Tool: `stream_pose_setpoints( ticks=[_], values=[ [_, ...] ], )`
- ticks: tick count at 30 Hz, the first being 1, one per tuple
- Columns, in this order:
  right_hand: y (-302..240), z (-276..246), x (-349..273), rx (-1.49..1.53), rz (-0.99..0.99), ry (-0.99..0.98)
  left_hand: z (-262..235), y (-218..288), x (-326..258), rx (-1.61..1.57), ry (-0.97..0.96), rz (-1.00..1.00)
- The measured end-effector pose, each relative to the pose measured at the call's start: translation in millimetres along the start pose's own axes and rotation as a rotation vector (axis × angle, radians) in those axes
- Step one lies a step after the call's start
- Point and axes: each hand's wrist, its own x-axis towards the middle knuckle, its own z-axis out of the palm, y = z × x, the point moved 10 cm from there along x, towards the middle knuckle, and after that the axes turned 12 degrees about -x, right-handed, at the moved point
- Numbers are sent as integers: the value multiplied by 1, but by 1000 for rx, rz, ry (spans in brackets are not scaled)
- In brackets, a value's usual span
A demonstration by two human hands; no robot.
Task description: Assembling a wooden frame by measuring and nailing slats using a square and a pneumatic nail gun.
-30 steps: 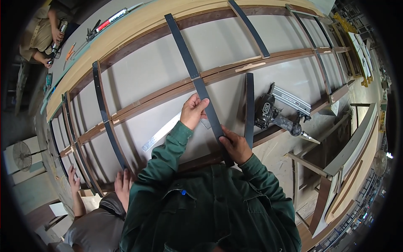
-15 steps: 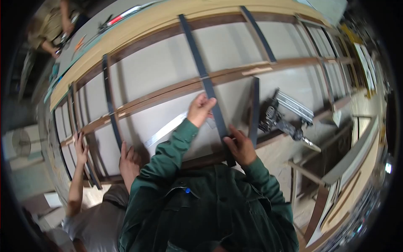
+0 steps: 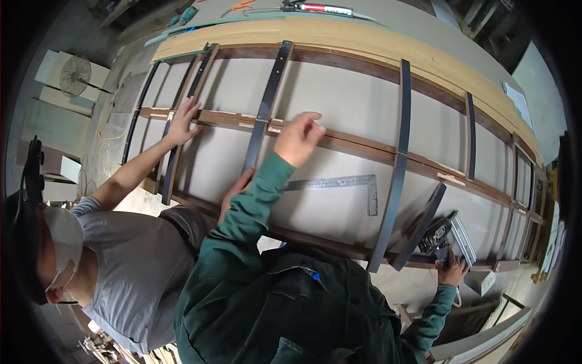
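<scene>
Left grip (image 3: 296, 143): half-curled over the frame (image 3: 357, 148), can't tell if empty.
Right grip (image 3: 451, 270): grasping the nail gun (image 3: 434, 238) right there!
Frame compartment: ruler (image 3: 339, 181) inside, right of left grip.

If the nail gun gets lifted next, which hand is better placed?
Right, probably: the right hand is at the nail gun, apparently touching it. The left hand is well away, over the frame and nearer the metal square.
</scene>
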Motion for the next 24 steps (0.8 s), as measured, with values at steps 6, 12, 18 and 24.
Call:
stream_pose_setpoints(
  ticks=[6,12,18,24],
  values=[
    [40,9,31,-11,-71,-20,44,-56,-39,425,-394,-132],
    [63,11,60,115,26,-142,60,-87,-74,453,-359,-5],
    [40,-47,73,262,-173,250,55,-75,-87,432,-348,1],
    [-101,-81,69,642,-384,90,50,-58,-101,603,-289,12]
  ],
)
